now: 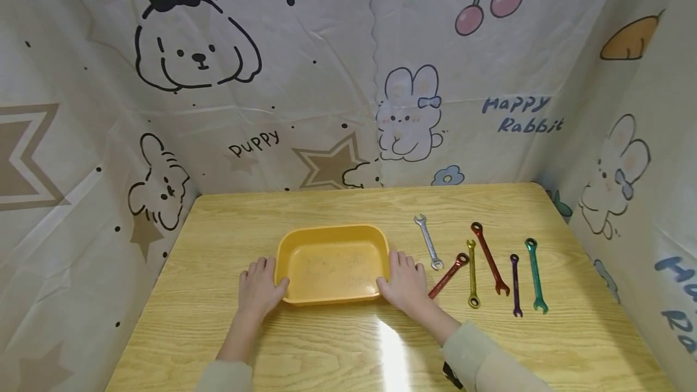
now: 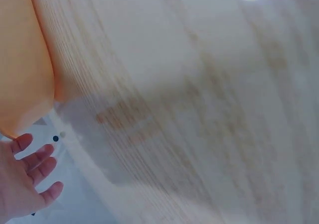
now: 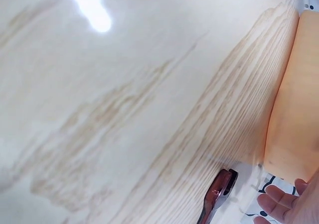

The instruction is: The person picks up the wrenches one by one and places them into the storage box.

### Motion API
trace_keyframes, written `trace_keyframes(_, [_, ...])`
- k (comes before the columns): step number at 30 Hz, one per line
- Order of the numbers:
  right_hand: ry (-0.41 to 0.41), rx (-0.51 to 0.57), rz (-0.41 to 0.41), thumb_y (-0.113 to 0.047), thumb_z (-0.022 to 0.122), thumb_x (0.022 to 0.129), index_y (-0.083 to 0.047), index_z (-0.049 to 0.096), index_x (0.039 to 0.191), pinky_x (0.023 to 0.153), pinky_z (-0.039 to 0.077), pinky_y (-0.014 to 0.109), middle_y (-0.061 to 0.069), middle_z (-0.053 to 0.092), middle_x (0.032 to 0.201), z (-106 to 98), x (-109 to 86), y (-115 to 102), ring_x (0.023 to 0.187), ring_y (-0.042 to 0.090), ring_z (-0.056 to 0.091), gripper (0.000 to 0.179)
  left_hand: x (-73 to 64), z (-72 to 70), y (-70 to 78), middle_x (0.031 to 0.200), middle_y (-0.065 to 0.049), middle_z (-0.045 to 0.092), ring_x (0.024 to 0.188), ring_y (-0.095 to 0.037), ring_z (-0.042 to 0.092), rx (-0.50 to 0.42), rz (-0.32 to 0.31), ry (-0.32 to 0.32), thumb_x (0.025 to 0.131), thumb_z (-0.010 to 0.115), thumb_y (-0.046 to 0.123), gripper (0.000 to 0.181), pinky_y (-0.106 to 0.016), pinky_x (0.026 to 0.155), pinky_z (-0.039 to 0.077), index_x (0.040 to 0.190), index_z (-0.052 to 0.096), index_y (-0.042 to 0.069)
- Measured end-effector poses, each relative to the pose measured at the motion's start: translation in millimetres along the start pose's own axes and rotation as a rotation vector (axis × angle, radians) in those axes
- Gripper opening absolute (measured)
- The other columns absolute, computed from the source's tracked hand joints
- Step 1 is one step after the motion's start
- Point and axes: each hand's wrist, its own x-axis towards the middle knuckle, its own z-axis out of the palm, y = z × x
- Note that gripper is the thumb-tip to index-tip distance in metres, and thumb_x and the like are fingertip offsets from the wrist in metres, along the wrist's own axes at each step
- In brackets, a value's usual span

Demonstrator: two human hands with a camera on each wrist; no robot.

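A yellow plastic basin (image 1: 332, 265) with rounded corners sits on the wooden table, with nothing in it but faint specks on its bottom. My left hand (image 1: 258, 288) holds its left side, thumb over the rim and the other fingers along the outside. On the opposite side my right hand (image 1: 404, 282) grips the rim the same way, thumb at the front right corner. The left wrist view shows the basin's outer wall (image 2: 25, 59) with the left fingers (image 2: 42, 169) just below it. Close by the right hand lies a short red wrench (image 1: 449, 274), its end partly hidden.
Right of the basin lie a silver wrench (image 1: 429, 242), a yellow wrench (image 1: 472, 274), a longer red wrench (image 1: 490, 258), a purple wrench (image 1: 516, 285) and a green wrench (image 1: 536, 274). Printed cloth (image 1: 327, 77) hangs around the table's back and sides.
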Motion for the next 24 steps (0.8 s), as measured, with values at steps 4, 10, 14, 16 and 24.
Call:
trace_keyframes(4, [0.0,-0.006,0.002,-0.034,0.05,0.077,-0.001,0.041,0.119,0.078,0.035,0.047,0.014,0.051,0.106,1.4,0.1,-1.4,0.097,0.03,0.047,0.054,5.6,0.1,-2.0,0.122,-0.022,0.045,0.113,-0.038,0.038,-0.002,-0.006,-0.009,0.084,0.054,0.035,0.057,-0.056,0.093,0.025,0.126,0.041,-0.002])
trace_keyframes(10, [0.034,0.001,-0.006,-0.034,0.05,0.076,-0.001,0.042,0.115,0.075,0.034,0.046,0.013,0.051,0.102,3.3,-0.6,-2.3,0.092,0.03,0.047,0.051,9.5,2.7,-4.1,0.124,-0.021,0.045,0.115,-0.038,0.037,-0.003,-0.004,0.003,0.086,0.052,0.035,0.056,-0.056,0.095,0.024,0.128,0.04,-0.001])
trace_keyframes(14, [0.045,0.008,-0.008,-0.033,0.049,0.076,-0.001,0.042,0.113,0.074,0.034,0.045,0.013,0.05,0.099,3.0,-0.8,-2.3,0.089,0.029,0.047,0.049,10.9,3.3,-4.5,0.124,-0.022,0.044,0.115,-0.039,0.037,-0.007,-0.012,-0.003,0.087,0.05,0.034,0.055,-0.057,0.095,0.024,0.128,0.039,0.0])
trace_keyframes(16, [0.047,0.01,-0.006,-0.033,0.05,0.076,-0.002,0.042,0.112,0.074,0.034,0.045,0.012,0.049,0.098,2.5,-1.0,-2.2,0.088,0.028,0.046,0.048,11.5,3.4,-4.0,0.124,-0.021,0.044,0.115,-0.038,0.037,-0.006,-0.014,-0.009,0.087,0.049,0.033,0.054,-0.057,0.094,0.024,0.128,0.039,0.0])
trace_keyframes(24, [0.043,0.011,0.004,-0.03,0.052,0.077,-0.001,0.043,0.111,0.073,0.034,0.044,0.012,0.049,0.096,3.4,-0.9,-1.8,0.087,0.028,0.046,0.045,11.7,4.2,-2.7,0.119,-0.019,0.046,0.111,-0.037,0.04,0.009,-0.012,-0.023,0.088,0.044,0.027,0.047,-0.056,0.091,0.027,0.127,0.038,0.001])
